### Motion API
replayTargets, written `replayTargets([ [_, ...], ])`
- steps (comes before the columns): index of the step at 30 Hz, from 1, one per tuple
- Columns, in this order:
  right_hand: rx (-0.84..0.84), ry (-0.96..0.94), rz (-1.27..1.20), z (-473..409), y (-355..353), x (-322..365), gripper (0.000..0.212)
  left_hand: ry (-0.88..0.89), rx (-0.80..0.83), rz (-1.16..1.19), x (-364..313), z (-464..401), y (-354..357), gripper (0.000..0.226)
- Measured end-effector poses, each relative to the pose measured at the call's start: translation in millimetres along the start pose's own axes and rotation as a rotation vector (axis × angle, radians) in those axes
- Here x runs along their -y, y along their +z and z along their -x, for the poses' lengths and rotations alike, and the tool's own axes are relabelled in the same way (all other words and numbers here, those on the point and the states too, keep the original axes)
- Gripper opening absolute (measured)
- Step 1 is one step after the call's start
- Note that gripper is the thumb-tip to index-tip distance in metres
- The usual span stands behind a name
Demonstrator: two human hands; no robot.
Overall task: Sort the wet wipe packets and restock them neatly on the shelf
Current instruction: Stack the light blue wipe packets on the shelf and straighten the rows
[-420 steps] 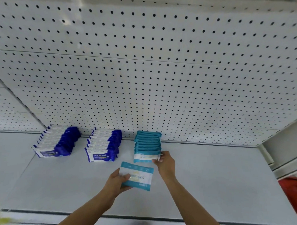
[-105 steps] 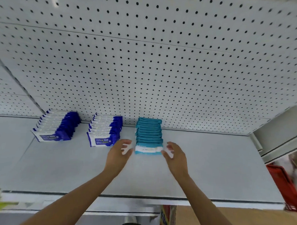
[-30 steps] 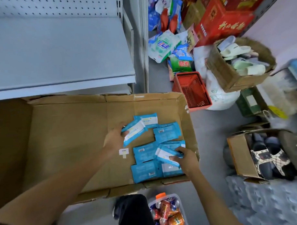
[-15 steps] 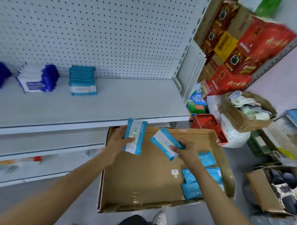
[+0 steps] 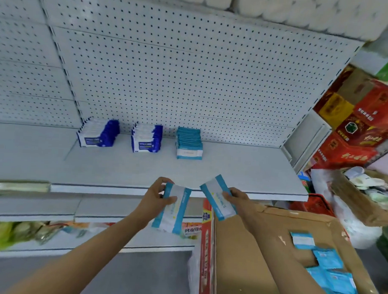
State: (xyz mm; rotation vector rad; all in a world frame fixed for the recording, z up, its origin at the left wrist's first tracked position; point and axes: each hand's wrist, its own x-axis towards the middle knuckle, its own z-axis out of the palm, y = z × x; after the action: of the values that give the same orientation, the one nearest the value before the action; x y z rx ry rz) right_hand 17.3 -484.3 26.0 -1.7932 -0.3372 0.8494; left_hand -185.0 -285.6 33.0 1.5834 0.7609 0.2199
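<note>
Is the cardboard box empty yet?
No. Several teal packets still lie in the box, at its right side.

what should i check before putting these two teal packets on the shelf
1. Left hand grips a teal-and-white wet wipe packet: ok.
2. Right hand grips a second teal-and-white packet: ok.
3. Matching row of teal packets stands neat on the grey metal shelf: ok.
4. Bare shelf in front of that row for more: ok.
5. Held packets turned the same way as the row: not ok, both tilted.
6. Brown cardboard box holds more teal packets to restock: ok.
</note>
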Motion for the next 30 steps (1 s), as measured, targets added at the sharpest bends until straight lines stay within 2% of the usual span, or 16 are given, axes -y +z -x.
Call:
replayTargets([
  [2,-0.035,-0.020,0.055,-13,17,7,0.018,-0.031,-0.020,-0.049,-1,-6,-15,0.029],
  [7,-0.031,-0.086,0.104,-46,30,21,0.022,-0.249,0.169,-0.232,10,-28,-41,0.014],
  [10,-0.010,-0.064,0.082,-71,29,25,0.032,-0.270,0.177,-0.273,14,-42,-46,0.003],
  [17,-0.087,0.037,-0.079,-177,-4,44,0.016,-0.285,0.070,-0.311,-3,-126,-31,0.019],
  [20,-0.138,0.072,-0.079,-238,-31,45,0.021,-0.372,0.036,-0.144,-23,-168,-15,0.014],
  [22,-0.178,0.092,-0.167,-275,-49,43,0.024,-0.411,0.015,-0.032,-34,-192,-2,0.018],
  [26,-0.171,0.118,-0.305,-341,-81,39,0.017,-0.353,0.046,0.239,-47,-236,20,0.026],
  [30,-0.165,0.120,-0.334,-394,-99,37,0.027,-0.406,0.063,0.490,-64,-266,42,0.022],
])
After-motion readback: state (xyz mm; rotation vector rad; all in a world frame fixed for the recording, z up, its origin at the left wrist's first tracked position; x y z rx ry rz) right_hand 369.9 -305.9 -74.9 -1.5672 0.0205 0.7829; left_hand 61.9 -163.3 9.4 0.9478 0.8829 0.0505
